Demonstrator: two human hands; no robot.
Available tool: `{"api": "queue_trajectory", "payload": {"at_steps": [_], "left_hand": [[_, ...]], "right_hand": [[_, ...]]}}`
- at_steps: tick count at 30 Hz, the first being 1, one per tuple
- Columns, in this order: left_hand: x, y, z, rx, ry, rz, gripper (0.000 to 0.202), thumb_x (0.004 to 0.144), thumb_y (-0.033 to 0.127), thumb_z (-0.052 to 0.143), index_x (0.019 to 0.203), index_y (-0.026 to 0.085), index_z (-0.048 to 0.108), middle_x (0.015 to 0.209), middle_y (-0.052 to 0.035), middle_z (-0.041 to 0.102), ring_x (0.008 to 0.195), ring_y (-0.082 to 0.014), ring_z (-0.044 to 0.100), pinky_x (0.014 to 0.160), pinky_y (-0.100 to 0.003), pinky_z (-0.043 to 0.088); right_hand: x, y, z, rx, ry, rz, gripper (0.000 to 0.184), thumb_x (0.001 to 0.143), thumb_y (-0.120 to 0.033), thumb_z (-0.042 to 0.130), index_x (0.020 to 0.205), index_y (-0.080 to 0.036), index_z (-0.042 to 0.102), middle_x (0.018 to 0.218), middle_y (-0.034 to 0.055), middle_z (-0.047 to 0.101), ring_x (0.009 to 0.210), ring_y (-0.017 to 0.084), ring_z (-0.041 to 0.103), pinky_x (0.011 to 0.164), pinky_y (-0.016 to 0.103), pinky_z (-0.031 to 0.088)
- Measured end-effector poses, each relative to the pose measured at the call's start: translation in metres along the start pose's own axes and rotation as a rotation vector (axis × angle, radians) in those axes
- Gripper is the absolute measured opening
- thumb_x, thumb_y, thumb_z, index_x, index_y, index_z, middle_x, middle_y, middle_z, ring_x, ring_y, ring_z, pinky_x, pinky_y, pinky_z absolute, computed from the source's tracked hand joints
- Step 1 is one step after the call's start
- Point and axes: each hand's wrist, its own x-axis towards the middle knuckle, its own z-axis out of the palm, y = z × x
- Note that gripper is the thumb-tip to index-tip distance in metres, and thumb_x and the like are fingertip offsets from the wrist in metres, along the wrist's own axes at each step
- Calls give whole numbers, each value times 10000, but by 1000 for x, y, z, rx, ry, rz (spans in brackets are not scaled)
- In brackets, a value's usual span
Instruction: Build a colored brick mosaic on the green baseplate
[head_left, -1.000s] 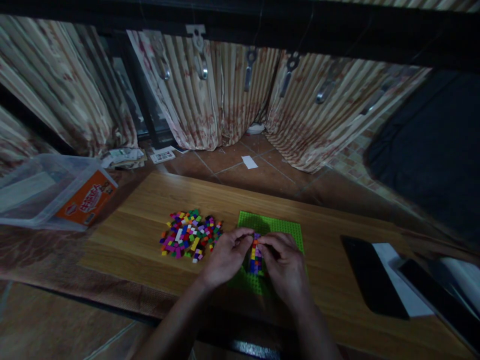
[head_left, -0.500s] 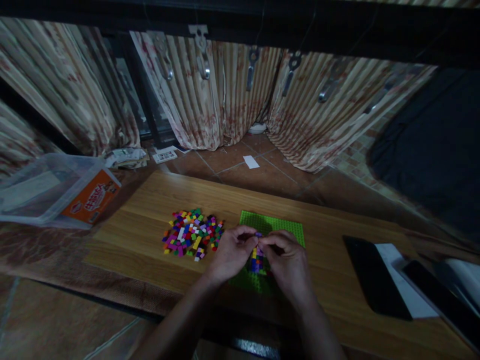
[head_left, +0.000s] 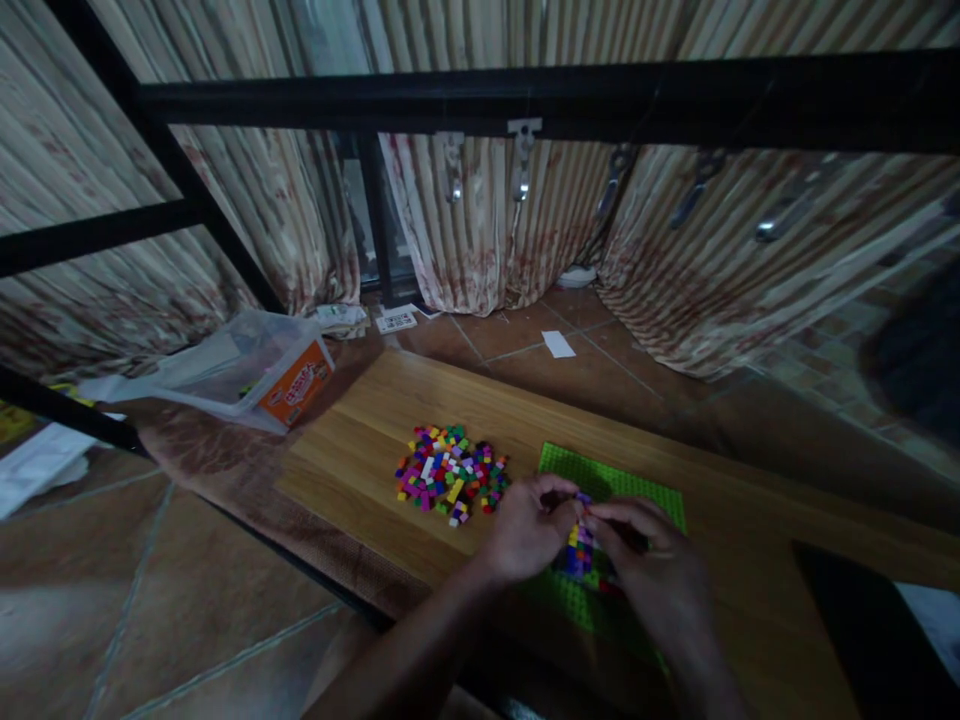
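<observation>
Board (head_left: 345, 440) bears green baseplate (head_left: 568, 462); curtains (head_left: 472, 240) hang beyond.

Tabletop (head_left: 341, 462) left of the brick pile (head_left: 454, 488) (the obstacle) is passable.

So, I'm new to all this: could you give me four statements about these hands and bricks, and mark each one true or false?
1. The studded baseplate is green. True.
2. The loose bricks lie to the right of the baseplate in the picture. False: they lie to its left.
3. The left hand and right hand have their fingertips close together. True.
4. The orange-labelled box stands between the bricks and the baseplate. False: it is left of both.
</observation>
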Motion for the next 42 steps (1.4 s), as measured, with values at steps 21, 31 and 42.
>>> {"api": "queue_trajectory", "payload": {"at_steps": [21, 31, 42], "left_hand": [[12, 11, -169, 1019, 304, -153, 291, 791, 153, 536, 1011, 182, 725, 1027, -94, 709, 909, -200, 662, 808, -263, 486], [18, 7, -144, 1200, 293, -51, 289, 779, 131, 525, 975, 162, 735, 1016, -123, 687, 988, -243, 617, 927, -330, 452], [20, 2, -144, 1171, 257, -25, 224, 750, 109, 510, 868, 177, 689, 1021, -125, 650, 997, -247, 569, 906, -341, 441]], "right_hand": [[-4, 2, -2, -19, 15, 32, 233, 788, -479, 628, 802, -262, 709, 946, 34, 669, 926, 218, 597, 847, 373, 448], [-4, 4, -3, -49, 12, -4, 213, 801, -463, 622, 812, -269, 710, 948, 27, 677, 930, 214, 599, 849, 368, 446], [-4, 2, 0, -26, 10, -4, 215, 816, -441, 616, 808, -248, 709, 927, 44, 682, 918, 221, 601, 839, 373, 450]]}}
